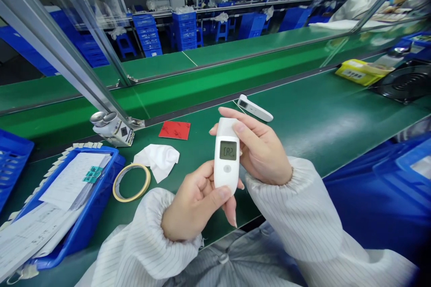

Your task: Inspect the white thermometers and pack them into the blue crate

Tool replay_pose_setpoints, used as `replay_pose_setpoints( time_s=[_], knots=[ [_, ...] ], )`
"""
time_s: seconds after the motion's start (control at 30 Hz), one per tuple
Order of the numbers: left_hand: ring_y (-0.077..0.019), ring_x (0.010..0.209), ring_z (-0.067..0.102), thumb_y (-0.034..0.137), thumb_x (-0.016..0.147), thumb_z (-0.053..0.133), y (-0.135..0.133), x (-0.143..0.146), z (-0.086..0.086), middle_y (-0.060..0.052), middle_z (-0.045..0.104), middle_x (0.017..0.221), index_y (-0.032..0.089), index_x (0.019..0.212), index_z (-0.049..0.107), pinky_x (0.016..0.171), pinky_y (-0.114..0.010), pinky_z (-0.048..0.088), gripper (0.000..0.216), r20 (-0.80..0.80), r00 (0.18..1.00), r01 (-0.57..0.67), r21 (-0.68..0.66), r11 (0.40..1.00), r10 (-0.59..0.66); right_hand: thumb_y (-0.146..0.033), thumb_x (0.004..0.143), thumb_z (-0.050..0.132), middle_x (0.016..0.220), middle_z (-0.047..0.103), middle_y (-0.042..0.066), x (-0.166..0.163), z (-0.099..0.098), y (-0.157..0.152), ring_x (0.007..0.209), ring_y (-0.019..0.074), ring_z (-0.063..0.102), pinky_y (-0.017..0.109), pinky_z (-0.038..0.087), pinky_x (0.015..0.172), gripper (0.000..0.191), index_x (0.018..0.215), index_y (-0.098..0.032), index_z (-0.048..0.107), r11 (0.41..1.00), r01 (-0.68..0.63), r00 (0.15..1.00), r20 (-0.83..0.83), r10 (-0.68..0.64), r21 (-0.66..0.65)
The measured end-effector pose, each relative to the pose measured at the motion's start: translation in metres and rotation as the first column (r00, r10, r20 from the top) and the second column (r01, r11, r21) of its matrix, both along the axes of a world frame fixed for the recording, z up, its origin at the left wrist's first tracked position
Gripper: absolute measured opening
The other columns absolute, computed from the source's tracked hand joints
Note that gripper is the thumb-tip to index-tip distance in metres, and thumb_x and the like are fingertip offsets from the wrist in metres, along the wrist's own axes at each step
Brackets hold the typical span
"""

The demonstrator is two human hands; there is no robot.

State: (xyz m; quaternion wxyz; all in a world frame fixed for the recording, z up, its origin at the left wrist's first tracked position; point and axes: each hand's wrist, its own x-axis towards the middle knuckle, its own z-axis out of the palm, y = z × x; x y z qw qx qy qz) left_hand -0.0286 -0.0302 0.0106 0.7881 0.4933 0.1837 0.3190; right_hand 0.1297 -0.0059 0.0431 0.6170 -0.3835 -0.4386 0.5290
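Note:
A white handheld thermometer [221, 179] stands upright between my two hands, its small grey screen lit with characters that look like "CA2" above a round button. My left hand [197, 202] is closed around its lower end, the thumb lying across the front. At the upper end, my right hand [261, 145] grips it with thumb and fingers; some fingertips are hidden behind the body. Beyond my right hand a second white thermometer [257, 109] lies on the green work surface [289, 121]. A red card [174, 130] and a crumpled white cloth [161, 157] lie to the left.
Left of my hands are a roll of tape [147, 184], a blue tray [90, 222] of papers and a white bottle [112, 129] with a metal top. A yellow bin [358, 72] and a black fan-like grille [409, 81] sit at far right. Another person [357, 5] works across the line.

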Motion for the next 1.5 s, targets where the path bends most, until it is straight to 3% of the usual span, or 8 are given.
replay_pose_setpoints(
  time_s=[0.3, 0.4, 0.47, 0.6, 1.13, 1.33, 1.4, 1.5],
  knots=[
    [-0.0076, 0.04, 0.05, 0.036, 0.094, 0.054, 0.003, 0.0, -0.004, 0.004, 0.054, 0.052, 0.015, 0.093, 0.06, 0.044, -0.019, 0.046, 0.022, -0.06, 0.994, -0.087, 0.021, 0.996, 0.088, -0.033, 0.086, 0.063, 0.087, 0.076, 0.003, -0.002, -0.001, 0.003, 0.052, 0.0093, 0.056, 0.022, 0.041, 0.045, 0.028, 0.112, -0.024, 0.068, 0.999, -0.018, 1.0, 0.012, 0.018, 0.031],
    [-0.0062, 0.036, 0.045, 0.039, 0.092, 0.056, 0.005, -0.001, -0.004, 0.002, 0.061, 0.061, 0.016, 0.091, 0.063, 0.039, -0.02, 0.047, 0.024, -0.087, 0.985, -0.151, -0.007, 0.989, 0.15, -0.03, 0.087, 0.063, 0.088, 0.076, 0.004, -0.003, -0.003, 0.003, 0.049, 0.007, 0.05, 0.021, 0.04, 0.045, 0.026, 0.111, -0.023, 0.069, 0.999, -0.016, 1.0, 0.009, 0.015, 0.034],
    [-0.0067, 0.035, 0.046, 0.046, 0.092, 0.053, 0.007, -0.002, -0.003, -0.001, 0.064, 0.065, 0.015, 0.088, 0.065, 0.039, -0.021, 0.048, 0.033, -0.104, 0.978, -0.185, -0.01, 0.983, 0.183, -0.028, 0.087, 0.062, 0.088, 0.076, 0.005, -0.004, -0.005, 0.004, 0.047, 0.0055, 0.044, 0.02, 0.038, 0.044, 0.025, 0.111, -0.022, 0.069, 0.999, -0.024, 1.0, -0.006, 0.024, 0.029],
    [-0.0125, 0.04, 0.052, 0.06, 0.095, 0.03, 0.01, -0.003, 0.001, -0.003, 0.057, 0.048, 0.011, 0.089, 0.072, 0.047, -0.025, 0.053, 0.065, -0.123, 0.978, -0.168, -0.009, 0.986, 0.165, -0.026, 0.089, 0.059, 0.086, 0.076, 0.004, -0.006, -0.008, 0.005, 0.046, 0.0048, 0.04, 0.019, 0.036, 0.043, 0.024, 0.11, -0.021, 0.069, 0.999, -0.047, 0.997, -0.064, 0.048, 0.014],
    [-0.0151, 0.043, 0.055, 0.051, 0.099, 0.025, 0.007, -0.003, 0.004, -0.003, 0.055, 0.044, 0.01, 0.094, 0.073, 0.052, -0.027, 0.054, 0.063, -0.116, 0.983, -0.147, -0.056, 0.988, 0.14, -0.026, 0.09, 0.057, 0.087, 0.076, 0.004, -0.006, -0.011, 0.006, 0.047, 0.0041, 0.04, 0.019, 0.036, 0.045, 0.023, 0.109, -0.023, 0.071, 1.0, -0.03, 0.998, -0.056, 0.03, 0.003],
    [-0.0171, 0.072, 0.069, 0.039, 0.098, 0.04, 0.013, -0.002, 0.005, -0.01, 0.073, 0.093, 0.013, 0.101, 0.069, 0.06, -0.024, 0.058, 0.04, 0.039, 0.986, -0.152, -0.223, 0.963, 0.165, -0.03, 0.09, 0.057, 0.089, 0.075, 0.003, -0.009, -0.01, 0.011, 0.044, 0.0053, 0.033, 0.022, 0.035, 0.043, 0.031, 0.12, -0.025, 0.066, 0.999, -0.044, 0.999, 0.021, 0.045, -0.027],
    [-0.0161, 0.073, 0.069, 0.033, 0.098, 0.044, 0.023, -0.011, 0.008, -0.01, 0.073, 0.094, 0.012, 0.098, 0.069, 0.059, -0.022, 0.058, 0.034, 0.1, 0.969, -0.197, -0.252, 0.947, 0.228, -0.036, 0.092, 0.053, 0.096, 0.074, 0.005, -0.011, -0.015, 0.018, 0.046, 0.0064, 0.037, 0.024, 0.038, 0.045, 0.038, 0.128, -0.026, 0.06, 0.999, -0.004, 0.997, 0.081, 0.007, -0.039],
    [-0.0145, 0.071, 0.068, 0.029, 0.099, 0.038, 0.044, -0.037, 0.017, -0.011, 0.073, 0.09, 0.01, 0.096, 0.069, 0.058, -0.021, 0.058, 0.037, 0.152, 0.87, -0.422, -0.268, 0.866, 0.47, -0.037, 0.092, 0.052, 0.104, 0.071, 0.006, -0.022, -0.031, 0.03, 0.049, 0.0077, 0.044, 0.027, 0.044, 0.05, 0.038, 0.126, -0.025, 0.062, 0.998, 0.052, 0.938, 0.342, -0.057, 0.024]
  ],
)
